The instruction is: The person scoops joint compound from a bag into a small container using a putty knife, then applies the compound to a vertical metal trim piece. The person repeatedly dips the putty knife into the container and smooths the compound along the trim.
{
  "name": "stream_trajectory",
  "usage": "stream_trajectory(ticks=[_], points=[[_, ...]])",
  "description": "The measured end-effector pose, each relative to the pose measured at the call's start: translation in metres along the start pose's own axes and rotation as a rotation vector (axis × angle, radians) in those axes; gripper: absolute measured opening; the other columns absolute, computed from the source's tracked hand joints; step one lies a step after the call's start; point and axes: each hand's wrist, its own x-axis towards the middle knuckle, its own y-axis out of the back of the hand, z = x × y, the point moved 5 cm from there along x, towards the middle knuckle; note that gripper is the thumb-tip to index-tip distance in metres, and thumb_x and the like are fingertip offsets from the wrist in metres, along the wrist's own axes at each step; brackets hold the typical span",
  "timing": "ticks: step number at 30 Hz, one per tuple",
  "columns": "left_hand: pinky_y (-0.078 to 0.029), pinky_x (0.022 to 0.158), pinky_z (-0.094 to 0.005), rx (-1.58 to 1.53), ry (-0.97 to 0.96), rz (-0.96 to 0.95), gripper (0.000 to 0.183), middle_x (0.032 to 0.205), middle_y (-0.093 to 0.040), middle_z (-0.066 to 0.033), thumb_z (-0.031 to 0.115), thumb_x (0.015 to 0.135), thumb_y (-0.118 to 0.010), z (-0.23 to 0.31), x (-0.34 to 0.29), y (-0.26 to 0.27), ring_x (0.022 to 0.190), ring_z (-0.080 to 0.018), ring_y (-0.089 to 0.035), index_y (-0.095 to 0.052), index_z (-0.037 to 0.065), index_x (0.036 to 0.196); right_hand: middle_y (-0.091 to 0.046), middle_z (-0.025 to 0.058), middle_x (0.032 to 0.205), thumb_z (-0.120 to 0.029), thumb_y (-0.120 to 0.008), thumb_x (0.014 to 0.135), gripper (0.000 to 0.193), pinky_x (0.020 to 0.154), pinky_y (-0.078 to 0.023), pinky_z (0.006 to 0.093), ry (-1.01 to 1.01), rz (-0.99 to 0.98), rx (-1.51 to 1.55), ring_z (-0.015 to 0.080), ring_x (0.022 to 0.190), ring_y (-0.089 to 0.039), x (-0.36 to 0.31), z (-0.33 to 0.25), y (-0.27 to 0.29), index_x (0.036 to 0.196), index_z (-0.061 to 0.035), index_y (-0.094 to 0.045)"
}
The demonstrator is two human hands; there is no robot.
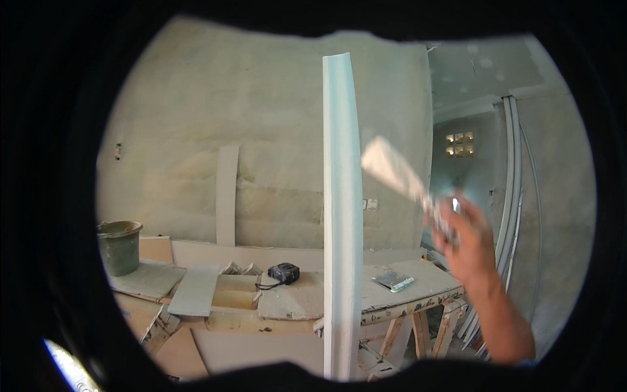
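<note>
My right hand (462,238) is closed around the handle of a putty knife (395,168), raised at the right and slightly blurred. The knife's broad blade points up and left, coated with something pale. Just left of the blade a long, narrow strip of board (341,196) stands upright, pale green toward the top and whitish along its edge. The blade tip appears close beside the strip; whether they touch I cannot tell. My left hand is out of view.
Behind the strip stands a paint-stained workbench (392,308) with a tape measure (283,273) and a flat metal blade (393,281) on it. A green bucket (121,248) is at the left. One narrow board (227,196) leans on the wall, and long profiles (508,189) lean at the right.
</note>
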Motion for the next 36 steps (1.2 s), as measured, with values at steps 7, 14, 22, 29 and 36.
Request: stream_trajectory(ticks=[7, 14, 22, 29, 36], points=[[-0.04, 0.12, -0.0615, 0.166, 0.11, 0.025, 0.086, 0.153, -0.057, -0.0174, 0.077, 0.096, -0.039, 0.054, 0.062, -0.042, 0.138, -0.0368, -0.055, -0.046, 0.017, 0.158, -0.073, 0.0093, 0.094, -0.024, -0.072, 0.096, 0.02, 0.075, -0.054, 0.037, 0.922, 0.238, -1.017, 0.0228, 0.083, -0.069, 0.197, -0.089, -0.129, 0.106, -0.0075, -0.072], [-0.04, 0.12, -0.0614, 0.289, 0.232, 0.058, 0.086, 0.153, -0.057, -0.0171, 0.076, 0.097, -0.039, 0.093, 0.103, -0.068, 0.138, -0.0369, -0.055, -0.047, 0.017, 0.158, -0.075, 0.0076, 0.112, -0.026, -0.069, 0.093, 0.021, 0.098, -0.052, 0.0487, 1.125, 0.412, -1.586, 0.0329, 0.112, -0.068, 0.306, -0.115, -0.21, 0.112, -0.0179, -0.074], [-0.04, 0.12, -0.0613, 0.321, 0.343, 0.094, 0.085, 0.153, -0.057, -0.0168, 0.075, 0.097, -0.038, 0.106, 0.126, -0.069, 0.138, -0.0371, -0.055, -0.047, 0.016, 0.158, -0.076, 0.0108, 0.12, -0.019, -0.074, 0.09, 0.026, 0.101, -0.053, 0.0464, 1.071, 0.34, -1.851, 0.035, 0.113, -0.07, 0.334, -0.117, -0.246, 0.116, -0.0152, -0.077], [-0.04, 0.12, -0.0613, 0.346, 0.38, 0.109, 0.084, 0.153, -0.056, -0.0165, 0.075, 0.097, -0.038, 0.113, 0.138, -0.075, 0.139, -0.0372, -0.054, -0.048, 0.016, 0.157, -0.077, 0.0136, 0.118, -0.015, -0.076, 0.089, 0.029, 0.103, -0.052, 0.0465, 1.163, 0.357, -1.912, 0.0355, 0.113, -0.071, 0.332, -0.106, -0.252, 0.118, -0.0131, -0.079], [-0.04, 0.12, -0.0612, 0.358, 0.395, 0.133, 0.083, 0.153, -0.056, -0.0162, 0.074, 0.098, -0.038, 0.113, 0.14, -0.072, 0.139, -0.0374, -0.054, -0.048, 0.016, 0.157, -0.071, 0.0104, 0.114, -0.013, -0.069, 0.091, 0.026, 0.099, -0.051, 0.0486, 1.147, 0.303, -2.005, 0.0352, 0.113, -0.066, 0.336, -0.104, -0.252, 0.116, -0.0175, -0.075]])
